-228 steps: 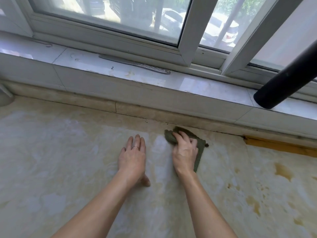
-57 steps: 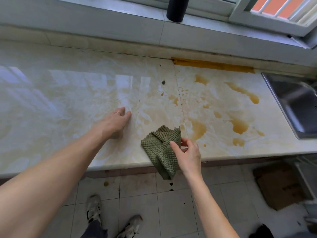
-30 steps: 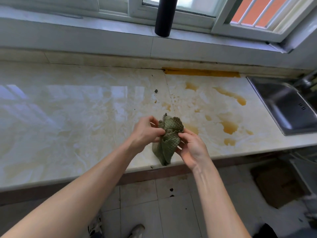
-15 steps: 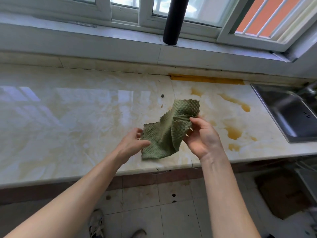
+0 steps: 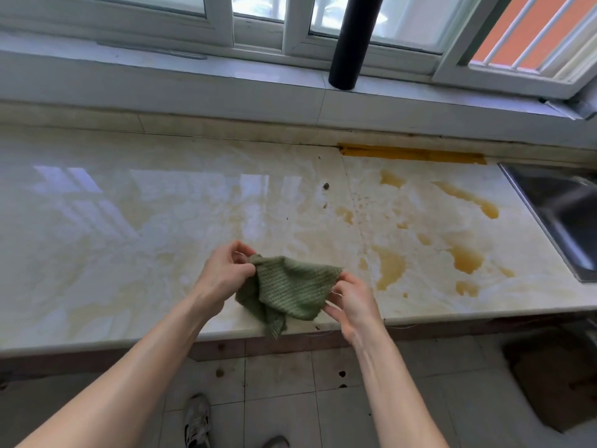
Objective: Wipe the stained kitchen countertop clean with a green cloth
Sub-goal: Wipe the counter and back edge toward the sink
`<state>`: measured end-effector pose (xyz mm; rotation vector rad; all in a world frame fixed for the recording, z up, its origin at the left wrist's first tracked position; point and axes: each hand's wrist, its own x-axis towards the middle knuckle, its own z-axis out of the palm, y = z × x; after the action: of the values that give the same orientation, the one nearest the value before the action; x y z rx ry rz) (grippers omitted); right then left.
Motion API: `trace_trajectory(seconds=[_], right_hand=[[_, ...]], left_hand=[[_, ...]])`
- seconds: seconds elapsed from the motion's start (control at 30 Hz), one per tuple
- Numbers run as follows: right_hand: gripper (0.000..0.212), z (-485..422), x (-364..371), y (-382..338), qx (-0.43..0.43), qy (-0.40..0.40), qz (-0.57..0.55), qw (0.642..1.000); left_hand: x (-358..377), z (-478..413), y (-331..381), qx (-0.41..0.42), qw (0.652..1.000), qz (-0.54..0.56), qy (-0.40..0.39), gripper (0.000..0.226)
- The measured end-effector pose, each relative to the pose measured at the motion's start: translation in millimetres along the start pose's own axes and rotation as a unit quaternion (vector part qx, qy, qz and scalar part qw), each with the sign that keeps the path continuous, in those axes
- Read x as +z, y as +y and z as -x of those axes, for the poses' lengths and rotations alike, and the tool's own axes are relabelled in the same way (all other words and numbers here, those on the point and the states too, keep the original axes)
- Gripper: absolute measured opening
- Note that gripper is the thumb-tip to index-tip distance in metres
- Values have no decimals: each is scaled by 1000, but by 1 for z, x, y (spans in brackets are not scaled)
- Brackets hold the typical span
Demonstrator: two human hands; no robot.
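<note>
The waffle-weave green cloth (image 5: 290,291) has dropped lower, over the front edge of the stained cream marble desk (image 5: 129,237). The raised left hand (image 5: 223,276) and right hand (image 5: 352,300) each pinch a corner, grips narrow.

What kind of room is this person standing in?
Most likely a home kitchen: a long stone-look countertop, a steel sink set into its right end, and a window above a tiled sill.
</note>
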<state>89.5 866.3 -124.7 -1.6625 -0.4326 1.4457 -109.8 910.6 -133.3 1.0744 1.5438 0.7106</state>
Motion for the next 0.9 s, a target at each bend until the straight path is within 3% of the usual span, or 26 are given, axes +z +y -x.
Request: trace_trajectory(seconds=[0.1, 0.23, 0.33, 0.43, 0.5, 0.6, 0.7, 0.83, 0.9], right_hand=[[36, -6, 15, 4, 3, -13, 14, 1000], [32, -24, 24, 12, 8, 35, 76, 996], [28, -33, 25, 20, 38, 34, 70, 996], [37, -37, 8, 23, -5, 118, 112, 987], [42, -34, -8, 19, -108, 200, 217, 949], [52, -25, -4, 14, -293, 134, 327, 889], [68, -25, 20, 39, -329, 19, 500, 801], [65, -36, 25, 87, -382, -13, 647, 660], [57, -48, 7, 89, -421, -14, 658, 624]], left_hand=[[-4, 10, 29, 118, 985, -115, 58, 22], [1, 32, 71, 260, 923, -271, 82, 27], [24, 41, 75, 315, 885, -342, 25, 32], [43, 38, 59, 292, 891, -342, -66, 38], [38, 26, 44, 258, 906, -335, -38, 42], [22, 3, 20, 191, 915, -356, 13, 44], [18, -9, 4, 139, 897, -420, 1, 50], [21, -15, -10, 88, 884, -458, -36, 54], [21, -18, -13, 73, 876, -475, -38, 56]])
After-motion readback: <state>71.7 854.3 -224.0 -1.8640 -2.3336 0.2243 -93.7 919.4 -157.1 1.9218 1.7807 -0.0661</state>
